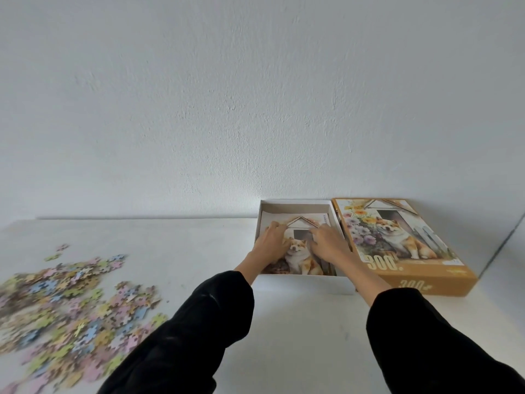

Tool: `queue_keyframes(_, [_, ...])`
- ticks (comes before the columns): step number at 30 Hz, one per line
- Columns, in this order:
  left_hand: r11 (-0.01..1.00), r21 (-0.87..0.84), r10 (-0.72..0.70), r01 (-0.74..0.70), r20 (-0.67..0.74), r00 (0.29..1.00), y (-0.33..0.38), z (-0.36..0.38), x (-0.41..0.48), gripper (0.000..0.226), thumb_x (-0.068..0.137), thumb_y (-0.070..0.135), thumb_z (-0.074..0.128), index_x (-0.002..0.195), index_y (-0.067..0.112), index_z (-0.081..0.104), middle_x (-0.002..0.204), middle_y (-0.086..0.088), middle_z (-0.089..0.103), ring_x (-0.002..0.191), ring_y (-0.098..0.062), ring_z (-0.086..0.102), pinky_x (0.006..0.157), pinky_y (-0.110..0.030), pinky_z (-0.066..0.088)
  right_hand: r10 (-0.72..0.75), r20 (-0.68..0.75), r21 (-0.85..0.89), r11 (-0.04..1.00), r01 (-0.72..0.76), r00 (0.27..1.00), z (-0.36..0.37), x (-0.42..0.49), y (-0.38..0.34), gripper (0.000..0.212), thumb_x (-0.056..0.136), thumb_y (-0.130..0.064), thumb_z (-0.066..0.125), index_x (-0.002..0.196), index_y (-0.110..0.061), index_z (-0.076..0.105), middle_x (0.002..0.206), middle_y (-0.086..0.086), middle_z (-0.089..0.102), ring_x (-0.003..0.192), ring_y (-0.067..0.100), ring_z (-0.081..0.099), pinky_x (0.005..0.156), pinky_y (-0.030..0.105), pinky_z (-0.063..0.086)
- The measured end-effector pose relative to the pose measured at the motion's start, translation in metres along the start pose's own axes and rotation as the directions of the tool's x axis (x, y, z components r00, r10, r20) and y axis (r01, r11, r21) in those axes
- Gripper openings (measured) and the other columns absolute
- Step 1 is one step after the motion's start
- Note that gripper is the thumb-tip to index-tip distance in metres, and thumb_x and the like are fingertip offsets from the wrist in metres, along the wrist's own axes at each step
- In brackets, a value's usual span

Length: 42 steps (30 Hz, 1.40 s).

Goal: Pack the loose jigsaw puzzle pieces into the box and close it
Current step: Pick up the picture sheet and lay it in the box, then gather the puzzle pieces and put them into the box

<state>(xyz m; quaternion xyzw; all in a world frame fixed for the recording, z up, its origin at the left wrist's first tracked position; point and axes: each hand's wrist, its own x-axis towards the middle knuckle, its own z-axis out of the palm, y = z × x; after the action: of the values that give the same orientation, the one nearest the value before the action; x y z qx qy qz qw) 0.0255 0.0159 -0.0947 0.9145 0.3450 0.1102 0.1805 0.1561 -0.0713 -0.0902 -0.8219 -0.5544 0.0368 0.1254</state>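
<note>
Puzzle pieces (pixel 71 311) lay loose in a big pile, far left of box (pixel 301 284), none inside yet. Left hand (pixel 271 241) & right hand (pixel 326 243) lay flat on dog picture sheet (pixel 302 258) in box, maybe pinching it, couldn't tell. Lid (pixel 403 251) sat beside box. Could spill pieces carrying them that far.

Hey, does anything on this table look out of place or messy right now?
Only the puzzle pieces, scattered loose across the table, far left of the open box. Both hands, left hand and right hand, press a picture sheet flat inside. The lid sits beside the box, nothing damaged.
</note>
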Motion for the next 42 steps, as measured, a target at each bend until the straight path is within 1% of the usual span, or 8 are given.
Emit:
queue_keyframes(2, [0.999,-0.013,0.042,-0.044,-0.105,0.994,0.005,-0.007,-0.004,0.038,0.092,0.017,0.047,0.128,0.005,0.046,0.129,-0.015,0.047,0.113,-0.033,0.051,0.089,-0.04,0.046,0.018,-0.041,0.041,0.999,-0.016,0.999,-0.007,-0.005,-0.002,0.038,0.093,-0.017,0.043,0.13,-0.009,0.047,0.122,0.015,0.051,0.114,0.03,0.047,0.085,0.037,0.045])
queue_keyframes(5, [0.996,0.034,0.089,-0.083,-0.247,0.965,0.009,-0.02,-0.014,0.033,0.091,0.012,0.047,0.123,0.005,0.05,0.121,-0.012,0.055,0.1,-0.03,0.057,0.071,-0.033,0.043,0.018,-0.088,0.072,0.997,-0.012,0.996,-0.017,-0.01,-0.005,0.038,0.091,-0.015,0.045,0.128,-0.009,0.049,0.115,0.014,0.053,0.111,0.03,0.048,0.082,0.038,0.046])
queue_keyframes(7, [0.994,0.05,0.105,-0.094,-0.293,0.95,0.007,-0.03,-0.021,0.032,0.091,0.013,0.047,0.123,0.006,0.052,0.119,-0.011,0.057,0.097,-0.029,0.058,0.067,-0.03,0.041,-0.004,-0.098,0.096,0.995,0.013,0.995,-0.025,-0.012,-0.01,0.039,0.089,-0.013,0.046,0.128,-0.008,0.05,0.117,0.015,0.054,0.113,0.031,0.048,0.085,0.038,0.045])
queue_keyframes(13, [0.994,0.077,0.098,-0.076,-0.351,0.931,-0.009,-0.057,-0.051,0.035,0.091,0.016,0.049,0.125,0.008,0.051,0.12,-0.013,0.056,0.106,-0.028,0.054,0.069,-0.031,0.042,-0.07,-0.125,0.159,0.983,0.09,0.99,-0.042,-0.02,-0.051,0.045,0.09,-0.015,0.048,0.134,-0.008,0.043,0.131,0.018,0.047,0.126,0.032,0.039,0.095,0.039,0.04])
queue_keyframes(21, [0.998,0.056,-0.007,0.027,-0.335,0.942,-0.07,-0.092,-0.099,0.038,0.094,0.024,0.047,0.13,0.014,0.047,0.131,-0.007,0.049,0.121,-0.023,0.045,0.088,-0.035,0.043,-0.137,-0.146,0.18,0.97,0.163,0.98,-0.036,-0.03,-0.138,0.045,0.09,-0.017,0.049,0.134,-0.009,0.044,0.139,0.017,0.043,0.13,0.031,0.036,0.102,0.039,0.034])
queue_keyframes(26, [0.994,0.061,-0.063,0.086,-0.311,0.948,-0.13,-0.124,-0.134,0.037,0.094,0.026,0.047,0.13,0.015,0.047,0.133,-0.008,0.047,0.123,-0.024,0.044,0.093,-0.035,0.041,-0.122,-0.169,0.206,0.966,0.156,0.978,-0.023,-0.036,-0.2,0.045,0.09,-0.02,0.049,0.133,-0.011,0.045,0.132,0.014,0.049,0.125,0.029,0.041,0.096,0.036,0.039])
queue_keyframes(35, [0.996,0.072,-0.027,0.047,-0.253,0.967,-0.227,-0.156,-0.184,0.038,0.095,0.025,0.047,0.13,0.012,0.047,0.135,-0.012,0.048,0.126,-0.029,0.043,0.099,-0.038,0.038,-0.095,-0.143,0.24,0.962,0.128,0.985,0.013,-0.052,-0.286,0.045,0.091,-0.02,0.048,0.135,-0.011,0.042,0.135,0.012,0.046,0.128,0.028,0.037,0.1,0.037,0.036])
queue_keyframes(42, [0.999,0.026,-0.018,0.024,-0.205,0.979,-0.261,-0.164,-0.216,0.037,0.095,0.023,0.047,0.128,0.009,0.048,0.132,-0.016,0.049,0.121,-0.032,0.047,0.098,-0.039,0.039,-0.084,-0.1,0.243,0.964,0.106,0.991,0.036,-0.066,-0.329,0.046,0.091,-0.019,0.049,0.136,-0.011,0.041,0.138,0.012,0.045,0.129,0.028,0.035,0.101,0.037,0.035])
